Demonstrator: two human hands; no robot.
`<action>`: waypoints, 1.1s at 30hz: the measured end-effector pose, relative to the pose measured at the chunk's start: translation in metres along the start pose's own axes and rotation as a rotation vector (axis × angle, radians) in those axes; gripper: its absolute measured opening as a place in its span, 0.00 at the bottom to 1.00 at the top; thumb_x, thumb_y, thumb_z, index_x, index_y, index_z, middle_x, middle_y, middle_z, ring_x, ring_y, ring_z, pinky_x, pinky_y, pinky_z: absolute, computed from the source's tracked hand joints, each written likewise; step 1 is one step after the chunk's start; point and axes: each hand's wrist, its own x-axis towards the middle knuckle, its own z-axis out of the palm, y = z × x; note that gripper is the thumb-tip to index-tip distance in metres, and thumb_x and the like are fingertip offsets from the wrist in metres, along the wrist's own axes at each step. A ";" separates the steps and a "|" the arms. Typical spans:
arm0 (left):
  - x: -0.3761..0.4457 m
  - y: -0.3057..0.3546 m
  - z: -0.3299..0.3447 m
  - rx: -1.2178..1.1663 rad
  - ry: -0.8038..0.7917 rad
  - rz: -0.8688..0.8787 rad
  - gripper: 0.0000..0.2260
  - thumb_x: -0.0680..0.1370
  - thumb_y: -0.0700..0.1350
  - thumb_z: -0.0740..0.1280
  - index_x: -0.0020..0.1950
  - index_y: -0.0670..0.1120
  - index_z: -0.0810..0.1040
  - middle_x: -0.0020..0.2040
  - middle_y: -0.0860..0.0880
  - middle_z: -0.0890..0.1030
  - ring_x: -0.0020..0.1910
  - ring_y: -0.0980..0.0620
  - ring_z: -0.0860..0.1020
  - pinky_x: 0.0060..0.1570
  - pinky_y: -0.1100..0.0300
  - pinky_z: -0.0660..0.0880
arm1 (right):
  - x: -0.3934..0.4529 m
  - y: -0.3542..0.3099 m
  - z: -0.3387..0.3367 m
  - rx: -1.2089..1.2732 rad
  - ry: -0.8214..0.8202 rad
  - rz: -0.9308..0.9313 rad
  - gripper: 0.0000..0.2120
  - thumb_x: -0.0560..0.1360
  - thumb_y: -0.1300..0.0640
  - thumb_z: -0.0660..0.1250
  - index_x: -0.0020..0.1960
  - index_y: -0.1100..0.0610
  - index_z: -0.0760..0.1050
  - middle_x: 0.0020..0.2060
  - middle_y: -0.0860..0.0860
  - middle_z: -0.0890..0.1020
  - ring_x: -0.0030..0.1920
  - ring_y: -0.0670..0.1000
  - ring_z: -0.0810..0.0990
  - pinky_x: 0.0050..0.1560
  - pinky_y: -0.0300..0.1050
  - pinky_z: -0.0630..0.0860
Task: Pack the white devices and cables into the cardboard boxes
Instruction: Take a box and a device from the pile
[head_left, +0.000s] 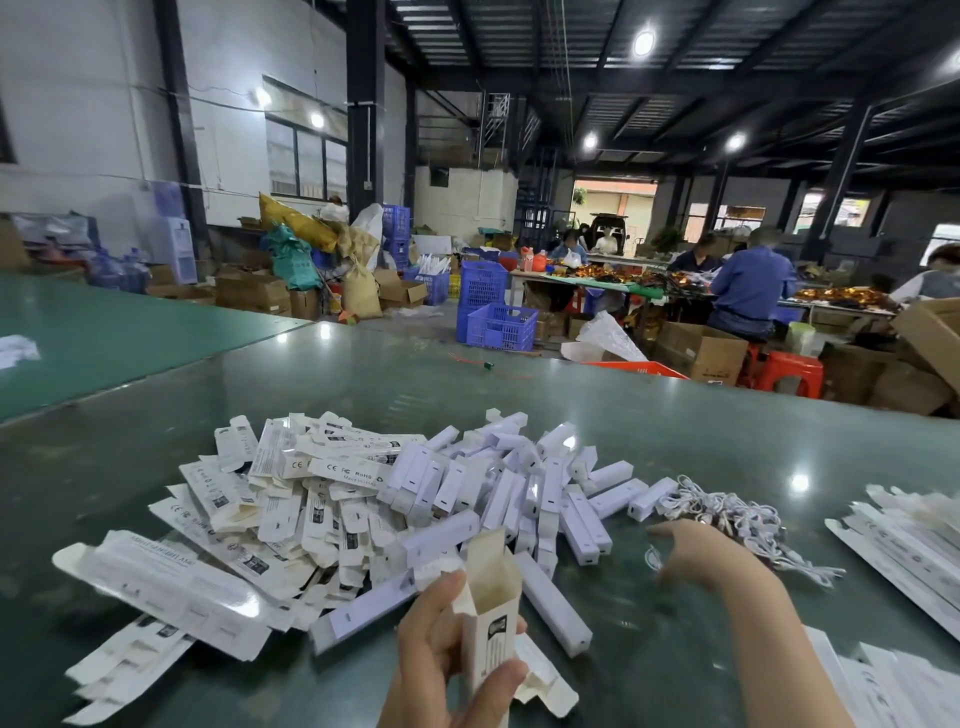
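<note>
My left hand (441, 660) grips an upright white cardboard box (491, 618) with its top flap open, low in the middle of the view. My right hand (691, 551) is blurred and stretched out with spread fingers beside a tangle of white cables (737, 519); whether it touches them is unclear. A heap of white bar-shaped devices (519, 493) lies on the green table (727, 441) just beyond the box. To the left lies a pile of flat and folded white boxes (270, 514).
More flat white boxes (904, 540) are stacked at the right edge. A second green table (104, 332) stands at the left. Beyond the table's far edge are blue crates (498, 325), cardboard cartons, red stools (789, 371) and seated people at another bench.
</note>
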 end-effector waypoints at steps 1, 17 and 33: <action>0.001 0.000 0.001 -0.001 -0.001 0.000 0.31 0.66 0.47 0.73 0.62 0.70 0.66 0.42 0.51 0.84 0.36 0.52 0.82 0.37 0.61 0.79 | 0.001 -0.002 0.001 -0.013 0.006 -0.019 0.30 0.70 0.58 0.69 0.71 0.50 0.67 0.67 0.49 0.73 0.65 0.50 0.73 0.62 0.41 0.70; 0.003 0.001 -0.003 0.032 -0.028 0.020 0.31 0.67 0.47 0.73 0.63 0.69 0.64 0.44 0.54 0.84 0.36 0.53 0.82 0.37 0.59 0.80 | 0.007 -0.016 0.018 0.161 0.110 -0.047 0.16 0.68 0.46 0.71 0.51 0.55 0.78 0.45 0.50 0.79 0.46 0.49 0.77 0.43 0.41 0.73; 0.015 0.001 -0.014 0.044 -0.138 -0.032 0.28 0.70 0.59 0.73 0.63 0.72 0.60 0.55 0.54 0.83 0.45 0.52 0.83 0.44 0.58 0.80 | -0.116 -0.088 -0.080 1.175 0.207 -0.814 0.08 0.63 0.58 0.77 0.42 0.50 0.85 0.37 0.52 0.86 0.35 0.47 0.84 0.39 0.36 0.80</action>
